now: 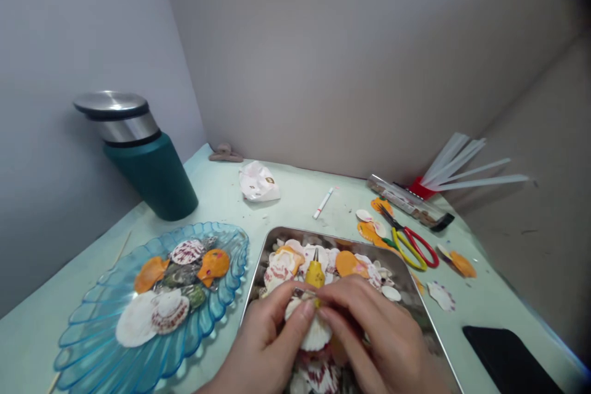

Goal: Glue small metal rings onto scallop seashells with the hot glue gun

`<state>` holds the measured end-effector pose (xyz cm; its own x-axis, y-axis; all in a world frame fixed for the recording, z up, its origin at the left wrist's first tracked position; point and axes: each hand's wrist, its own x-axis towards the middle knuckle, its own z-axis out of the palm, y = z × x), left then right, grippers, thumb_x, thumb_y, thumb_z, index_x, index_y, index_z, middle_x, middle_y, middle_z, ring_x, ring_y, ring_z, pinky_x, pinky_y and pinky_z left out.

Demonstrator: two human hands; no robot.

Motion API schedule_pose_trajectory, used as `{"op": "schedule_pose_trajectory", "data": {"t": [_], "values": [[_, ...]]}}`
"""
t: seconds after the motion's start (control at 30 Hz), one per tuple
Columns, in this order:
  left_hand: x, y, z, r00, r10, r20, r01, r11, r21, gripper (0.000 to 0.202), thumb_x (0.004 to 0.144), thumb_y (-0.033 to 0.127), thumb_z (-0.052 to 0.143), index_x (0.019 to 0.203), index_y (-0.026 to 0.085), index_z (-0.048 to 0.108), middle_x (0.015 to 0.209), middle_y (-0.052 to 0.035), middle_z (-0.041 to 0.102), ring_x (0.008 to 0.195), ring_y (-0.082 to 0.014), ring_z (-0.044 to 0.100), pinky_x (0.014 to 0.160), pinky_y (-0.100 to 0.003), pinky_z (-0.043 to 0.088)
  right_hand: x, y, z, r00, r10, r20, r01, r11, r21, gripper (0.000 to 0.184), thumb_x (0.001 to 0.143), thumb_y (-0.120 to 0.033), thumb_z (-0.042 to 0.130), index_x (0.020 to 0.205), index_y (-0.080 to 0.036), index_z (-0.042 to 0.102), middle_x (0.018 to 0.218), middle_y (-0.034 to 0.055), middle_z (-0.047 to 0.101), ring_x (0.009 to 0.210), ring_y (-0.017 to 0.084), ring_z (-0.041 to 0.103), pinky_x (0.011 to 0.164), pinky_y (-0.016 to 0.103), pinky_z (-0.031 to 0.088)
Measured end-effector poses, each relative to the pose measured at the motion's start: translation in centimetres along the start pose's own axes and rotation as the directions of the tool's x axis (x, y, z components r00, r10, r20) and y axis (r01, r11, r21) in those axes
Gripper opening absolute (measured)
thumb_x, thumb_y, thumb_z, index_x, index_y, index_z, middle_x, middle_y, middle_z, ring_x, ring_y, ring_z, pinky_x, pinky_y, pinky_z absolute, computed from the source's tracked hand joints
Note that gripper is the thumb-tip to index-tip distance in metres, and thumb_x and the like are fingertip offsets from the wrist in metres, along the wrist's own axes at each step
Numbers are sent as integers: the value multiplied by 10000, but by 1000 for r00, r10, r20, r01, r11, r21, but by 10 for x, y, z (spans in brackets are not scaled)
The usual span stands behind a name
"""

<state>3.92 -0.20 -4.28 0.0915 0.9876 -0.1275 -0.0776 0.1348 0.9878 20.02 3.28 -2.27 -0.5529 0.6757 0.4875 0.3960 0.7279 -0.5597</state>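
Note:
Both my hands meet over a metal tray [266,246] filled with several scallop shells. My left hand [265,341] is closed, its thumb and fingers pinching a white ribbed shell [317,335]. My right hand [369,335] is closed too, pinching a thin stick-like piece against the top of that shell. A small yellow tool with a metal tip [315,271] stands just beyond my fingertips, partly hidden by them. To the left a blue glass shell-shaped dish [92,332] holds several orange, white and dark shells.
A teal flask with a steel lid [143,157] stands at the back left. Yellow and red scissors [410,246] lie right of the tray among loose shells. A glue-stick bundle [462,166], a crumpled wrapper [258,183], a white pen [323,202] and a black phone [508,360] lie around.

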Motion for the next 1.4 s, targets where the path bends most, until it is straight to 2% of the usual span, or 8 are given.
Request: {"op": "schedule_pose_trajectory", "data": {"t": [0.07,0.17,0.43,0.8,0.9,1.03,1.23,1.4], "values": [[0,1,-1,999,29,-46,-29,1000,-10,191,827,360,607,909,191,641,837,-16,676,801,-151,603,735,-217,460,0,0,-2,1000,-10,10,10,1000,-8,210,877,-79,468,1010,-198,576,847,47,641,748,149,635,662,232,513],[0,-1,-1,996,-49,-70,40,992,-123,269,791,393,646,969,198,593,693,25,619,640,-111,553,592,-187,426,-2,2,-3,999,16,43,-15,1000,-15,189,890,-97,470,1010,-199,575,852,40,632,759,141,629,676,227,507],[1,2,1,986,-138,-89,116,968,-222,359,712,440,698,870,142,574,625,32,561,545,-79,449,532,-192,349,-2,2,-6,990,63,126,-53,995,-80,205,889,-150,506,1069,-237,553,876,26,631,768,154,636,653,249,511],[-1,4,2,974,-174,146,211,929,-304,464,722,537,648,954,143,572,638,1,620,472,-90,552,475,-210,472,-5,0,-8,996,-22,82,29,996,-85,230,878,-131,521,1067,-254,566,882,19,691,780,152,679,676,223,543],[-1,2,2,985,-132,113,163,924,-346,458,721,517,664,951,127,597,645,-9,635,482,-90,570,487,-212,496,-5,2,-8,998,-37,51,43,992,-119,279,873,-164,535,1133,-265,539,961,21,706,807,160,693,702,222,557],[-2,1,-1,990,-129,50,138,920,-367,513,725,501,673,1074,132,593,631,-13,658,452,-97,578,456,-207,488,-8,6,-8,999,14,-44,-21,987,-160,207,875,-241,550,1081,-245,565,938,30,718,757,172,701,681,235,568],[-4,1,-3,990,-128,52,138,931,-337,512,765,469,648,1142,130,578,572,-7,654,432,-110,580,453,-213,487,-6,-1,-4,995,100,-6,-101,994,-53,92,880,-191,534,929,-227,603,836,18,699,709,158,672,624,226,529],[-3,-1,0,993,-114,30,118,949,-291,376,781,405,666,1051,159,574,645,9,660,498,-99,604,495,-192,497,-3,-8,0,952,305,-1,-304,949,83,126,890,-242,517,810,-208,609,728,-1,660,637,144,626,583,234,487]]}}
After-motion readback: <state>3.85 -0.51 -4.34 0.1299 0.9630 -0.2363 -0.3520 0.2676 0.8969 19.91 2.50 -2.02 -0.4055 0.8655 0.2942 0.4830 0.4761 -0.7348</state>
